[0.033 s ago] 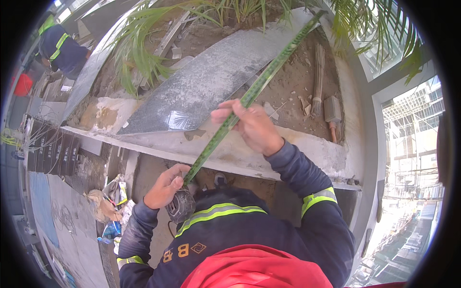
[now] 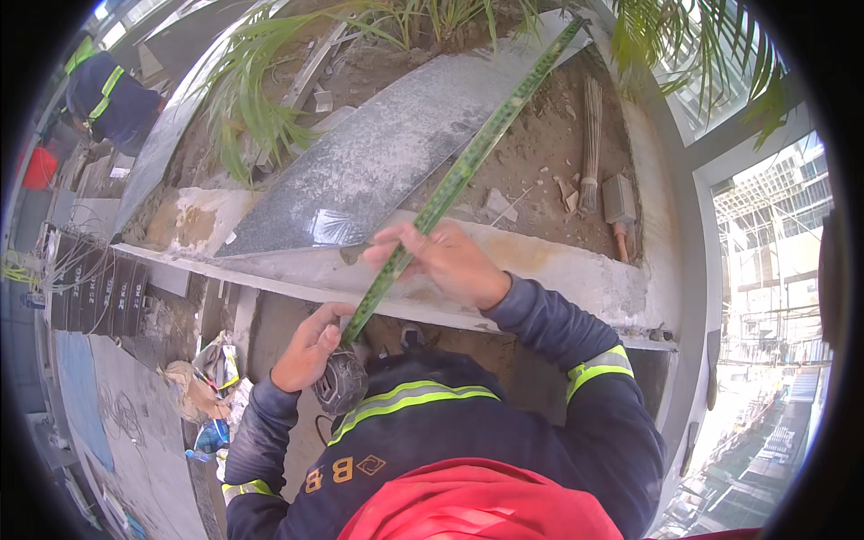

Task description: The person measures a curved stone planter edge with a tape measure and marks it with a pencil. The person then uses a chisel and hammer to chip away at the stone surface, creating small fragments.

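So, the long green strip [image 2: 475, 160] is held slanting over the grey slab [image 2: 369, 157], near end gripped by the left hand [image 2: 306, 351], loosely held farther up by the right hand [image 2: 457, 263]; probably light, bendy, best supported midway.

The left hand [image 2: 304, 354] has its fingers [image 2: 335, 310] at the near end of a green strip [image 2: 468, 162], a dark round case [image 2: 340, 382] just below them. The strip slants up past the right hand [image 2: 457, 263], between its blurred fingers; how tightly they grip is unclear. Beyond those fingers lies a grey slab [image 2: 360, 162]; to their upper right, a twig bundle [image 2: 590, 148] beside a grey-headed tool [image 2: 619, 202]. Palm fronds [image 2: 256, 99] hang well up and left.
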